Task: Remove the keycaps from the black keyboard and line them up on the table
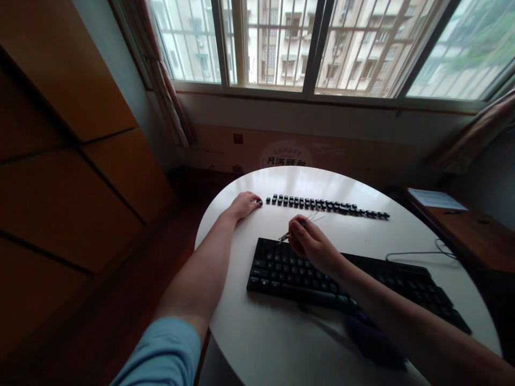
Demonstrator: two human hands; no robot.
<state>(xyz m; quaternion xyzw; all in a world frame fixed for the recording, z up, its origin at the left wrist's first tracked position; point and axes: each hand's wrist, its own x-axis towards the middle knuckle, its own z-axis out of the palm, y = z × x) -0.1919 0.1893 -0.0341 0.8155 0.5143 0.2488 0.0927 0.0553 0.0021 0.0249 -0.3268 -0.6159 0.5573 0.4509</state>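
Left hand (243, 205) touches a small black keycap (260, 202), grip unclear; right hand (303, 237) clasps a thin silvery wire tool (284, 236), slanted to reach the black keyboard (298, 272).

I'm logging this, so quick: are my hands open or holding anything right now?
Left hand: fingers at a black keycap; grip unclear.
Right hand: closed on a thin metal tool.

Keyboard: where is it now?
In the head view, the keyboard lies on the white table, nearer the person than the loose keycaps, with the right hand at its far edge.
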